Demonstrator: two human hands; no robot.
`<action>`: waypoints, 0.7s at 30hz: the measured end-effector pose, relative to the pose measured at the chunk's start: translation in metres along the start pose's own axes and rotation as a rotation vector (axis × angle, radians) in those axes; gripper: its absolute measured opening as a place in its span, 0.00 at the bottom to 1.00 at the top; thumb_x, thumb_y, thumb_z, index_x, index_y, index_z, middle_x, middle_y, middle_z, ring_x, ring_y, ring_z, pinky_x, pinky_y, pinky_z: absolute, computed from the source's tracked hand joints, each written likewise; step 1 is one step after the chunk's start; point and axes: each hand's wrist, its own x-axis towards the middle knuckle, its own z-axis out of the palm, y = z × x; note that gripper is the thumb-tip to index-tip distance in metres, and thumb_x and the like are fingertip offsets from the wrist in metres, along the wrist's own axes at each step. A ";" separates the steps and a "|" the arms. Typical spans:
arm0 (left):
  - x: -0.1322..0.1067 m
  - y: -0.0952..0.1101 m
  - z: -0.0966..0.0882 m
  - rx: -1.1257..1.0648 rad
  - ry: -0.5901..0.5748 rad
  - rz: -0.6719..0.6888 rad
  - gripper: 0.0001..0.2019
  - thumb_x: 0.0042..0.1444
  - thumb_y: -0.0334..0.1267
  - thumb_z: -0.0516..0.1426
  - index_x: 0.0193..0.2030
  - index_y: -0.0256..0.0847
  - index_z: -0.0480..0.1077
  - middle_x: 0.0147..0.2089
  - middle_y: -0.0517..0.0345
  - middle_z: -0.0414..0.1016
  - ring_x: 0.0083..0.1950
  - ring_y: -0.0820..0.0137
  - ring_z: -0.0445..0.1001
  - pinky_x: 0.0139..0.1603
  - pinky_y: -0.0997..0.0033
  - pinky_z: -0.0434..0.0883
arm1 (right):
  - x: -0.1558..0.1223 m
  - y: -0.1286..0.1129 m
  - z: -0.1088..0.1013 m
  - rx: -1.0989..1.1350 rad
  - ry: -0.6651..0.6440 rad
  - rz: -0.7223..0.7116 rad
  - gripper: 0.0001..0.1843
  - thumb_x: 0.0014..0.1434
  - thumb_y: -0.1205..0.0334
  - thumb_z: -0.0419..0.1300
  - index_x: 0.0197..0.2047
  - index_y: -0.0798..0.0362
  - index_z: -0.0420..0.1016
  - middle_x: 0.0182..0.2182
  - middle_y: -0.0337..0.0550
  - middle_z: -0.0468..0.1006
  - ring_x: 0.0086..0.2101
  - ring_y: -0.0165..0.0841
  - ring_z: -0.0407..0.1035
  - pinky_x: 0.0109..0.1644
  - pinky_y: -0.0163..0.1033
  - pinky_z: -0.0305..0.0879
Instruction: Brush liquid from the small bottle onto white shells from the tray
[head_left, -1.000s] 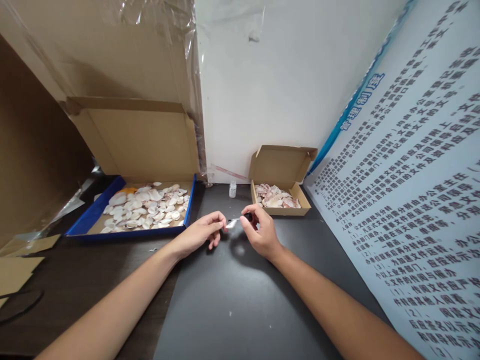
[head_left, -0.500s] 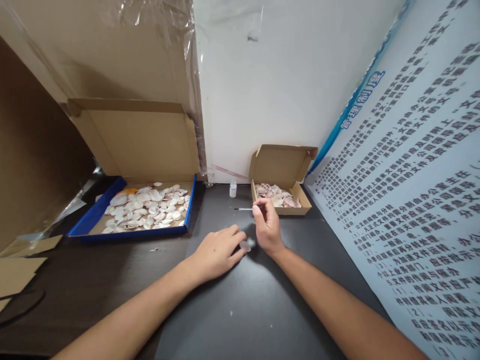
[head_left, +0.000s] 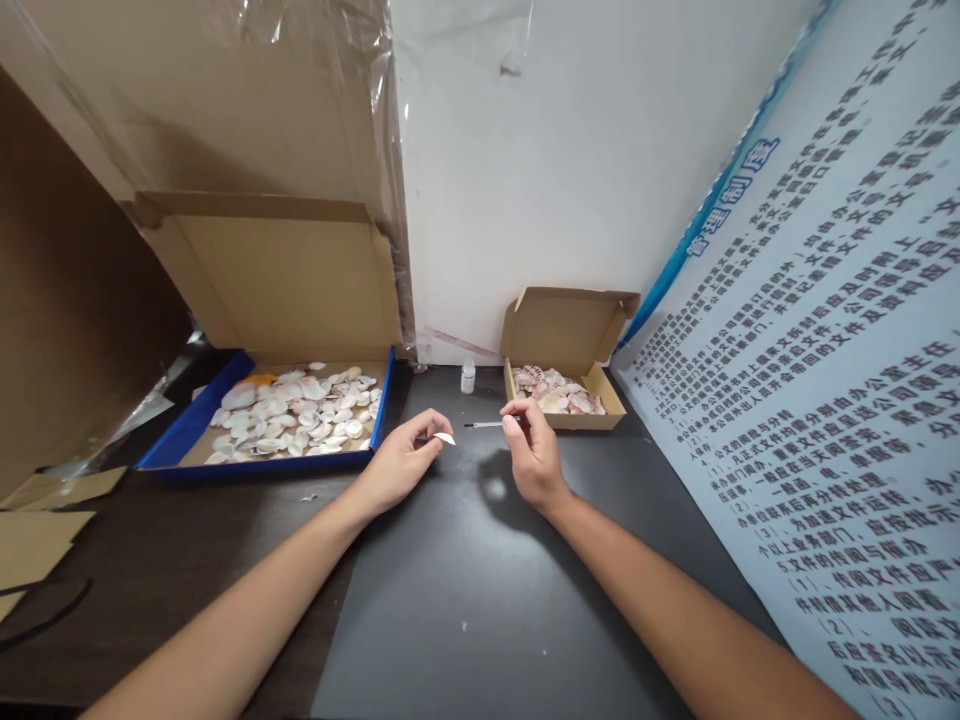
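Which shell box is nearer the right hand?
The smaller, brown-walled box, just beyond the right hand; the larger box has blue walls and stands farther left.

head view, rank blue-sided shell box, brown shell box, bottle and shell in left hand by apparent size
1. Blue-sided shell box
2. Brown shell box
3. Bottle
4. Shell in the left hand, seen nearly edge-on

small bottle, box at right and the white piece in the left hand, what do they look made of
Small bottle: clear glass or plastic, can't tell which; it looks see-through and whitish.
Box at right: matte cardboard, judging by its plain brown surface and folded flaps.
White piece in the left hand: probably shell, pale, thin and curved.
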 end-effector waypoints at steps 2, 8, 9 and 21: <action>0.000 0.001 0.002 -0.088 -0.014 -0.045 0.08 0.55 0.42 0.55 0.35 0.39 0.65 0.26 0.67 0.60 0.25 0.81 0.57 0.29 0.80 0.57 | -0.001 -0.001 0.001 -0.017 -0.033 -0.022 0.06 0.65 0.60 0.51 0.39 0.52 0.66 0.28 0.36 0.64 0.26 0.29 0.58 0.31 0.35 0.57; 0.001 0.000 0.006 -0.257 -0.055 -0.175 0.10 0.52 0.43 0.55 0.38 0.40 0.65 0.23 0.67 0.66 0.22 0.77 0.69 0.23 0.79 0.64 | -0.003 0.000 0.001 -0.055 -0.089 -0.026 0.07 0.64 0.59 0.52 0.38 0.52 0.67 0.29 0.37 0.67 0.27 0.29 0.60 0.32 0.35 0.58; 0.001 0.000 0.006 -0.265 -0.058 -0.188 0.10 0.52 0.43 0.55 0.38 0.40 0.66 0.20 0.68 0.63 0.20 0.76 0.69 0.21 0.79 0.64 | -0.002 0.001 0.001 -0.055 -0.088 -0.023 0.07 0.64 0.59 0.52 0.38 0.52 0.67 0.29 0.37 0.67 0.27 0.29 0.60 0.32 0.35 0.58; 0.001 0.003 0.005 -0.363 -0.001 -0.232 0.18 0.53 0.51 0.57 0.43 0.41 0.62 0.36 0.57 0.75 0.29 0.71 0.77 0.19 0.79 0.68 | -0.001 0.001 0.001 -0.044 -0.085 -0.022 0.06 0.64 0.59 0.53 0.39 0.52 0.67 0.29 0.37 0.67 0.26 0.28 0.60 0.31 0.34 0.59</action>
